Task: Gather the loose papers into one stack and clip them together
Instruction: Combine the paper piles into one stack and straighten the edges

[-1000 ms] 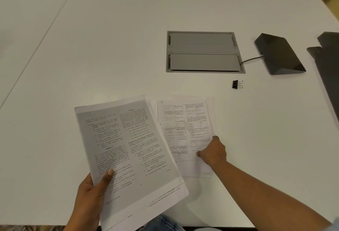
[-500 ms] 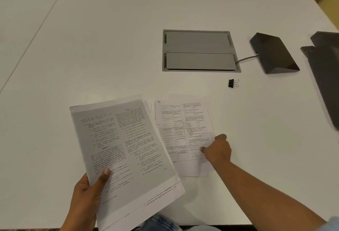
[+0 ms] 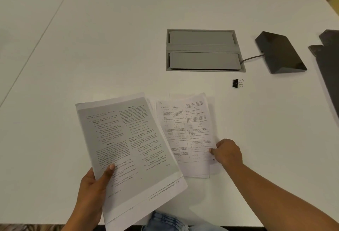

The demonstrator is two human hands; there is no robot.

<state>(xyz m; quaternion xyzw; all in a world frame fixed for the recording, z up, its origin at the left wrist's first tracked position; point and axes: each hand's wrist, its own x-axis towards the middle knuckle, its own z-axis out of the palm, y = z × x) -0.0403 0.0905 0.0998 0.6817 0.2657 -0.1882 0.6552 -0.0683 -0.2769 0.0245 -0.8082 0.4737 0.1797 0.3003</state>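
Observation:
My left hand [image 3: 95, 186] grips a few printed sheets [image 3: 128, 148] by their lower left corner, thumb on top, and holds them tilted above the table's near edge. To their right a small pile of printed papers [image 3: 183, 131] lies on the white table [image 3: 110, 47]. My right hand [image 3: 228, 152] pinches the pile's top sheet at its right edge, which looks slightly lifted. A black binder clip [image 3: 237, 83] lies alone on the table beyond the pile, to the right.
A grey cable hatch [image 3: 203, 50] is set into the table behind the clip. A dark wedge-shaped device [image 3: 278, 52] with a cable sits to its right. Another dark object [image 3: 330, 69] is at the right edge.
My right hand has slid from the top sheet's lower part to its right edge and now pinches it. The left hand still holds its sheets in much the same place.

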